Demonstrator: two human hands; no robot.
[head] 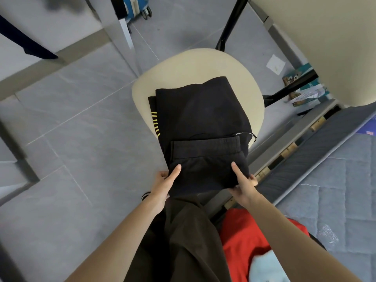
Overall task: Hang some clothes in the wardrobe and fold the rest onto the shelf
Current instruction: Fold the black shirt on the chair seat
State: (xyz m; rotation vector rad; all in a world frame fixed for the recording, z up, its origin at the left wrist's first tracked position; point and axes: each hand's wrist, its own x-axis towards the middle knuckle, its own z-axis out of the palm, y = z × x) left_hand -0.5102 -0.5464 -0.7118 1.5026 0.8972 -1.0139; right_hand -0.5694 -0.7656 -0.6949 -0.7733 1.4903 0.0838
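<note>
A stack of folded black clothes lies over a round beige chair seat. The top piece is folded black trousers with the waistband showing; beneath it a black garment with yellow stripes sticks out on the left. My left hand grips the near left corner of the stack, thumb on top. My right hand grips the near right corner the same way. The near edge of the stack hangs off the seat, held between both hands.
A red garment and a light blue one lie on the bed edge by my right arm. The grey quilted mattress fills the right. A black table leg and grey tiled floor surround the chair. Boxes sit under the table.
</note>
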